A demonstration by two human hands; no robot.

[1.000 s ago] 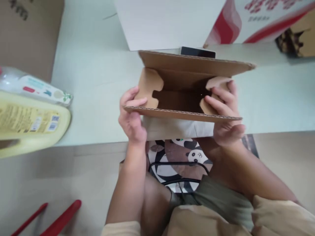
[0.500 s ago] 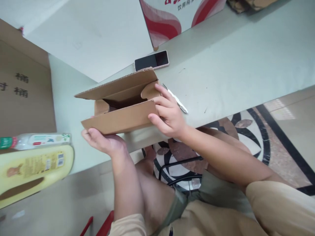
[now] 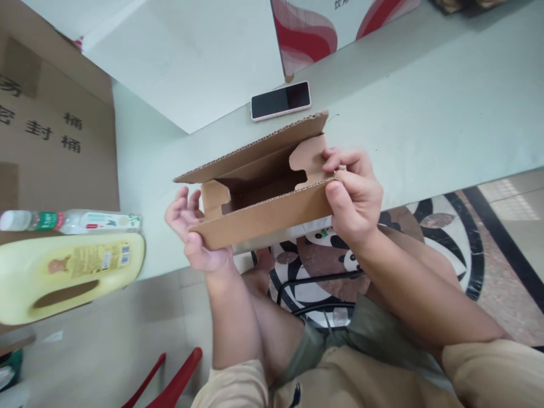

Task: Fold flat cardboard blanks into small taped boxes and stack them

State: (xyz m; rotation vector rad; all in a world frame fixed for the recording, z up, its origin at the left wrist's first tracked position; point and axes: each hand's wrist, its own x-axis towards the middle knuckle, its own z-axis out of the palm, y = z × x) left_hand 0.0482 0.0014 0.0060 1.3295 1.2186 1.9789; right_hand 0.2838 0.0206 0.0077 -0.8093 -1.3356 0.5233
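Observation:
A brown cardboard box [image 3: 263, 218] is held up in front of me over the table's near edge. Its top is open, with the two long flaps standing apart and the small end flaps folded partly inward. My left hand [image 3: 198, 235] grips the left end, thumb on the near long flap and fingers spread behind the corner. At the other end, my right hand [image 3: 355, 192] pinches the near right corner, its thumb on the near flap and fingertips by the right end flap. The inside is dark, and I cannot make out anything in it.
A phone [image 3: 281, 101] lies on the pale table [image 3: 416, 119] beyond the box. Behind it stand a white box [image 3: 182, 62] and a red-and-white carton [image 3: 306, 34]. At left are a large carton [image 3: 55, 136], a plastic bottle [image 3: 72, 221] and a yellow jug [image 3: 80, 277].
The box has turned so its opening and end flaps show more. My left-hand fingers now show beyond its left end. The view has shifted, and the white pen-like tool is now hidden.

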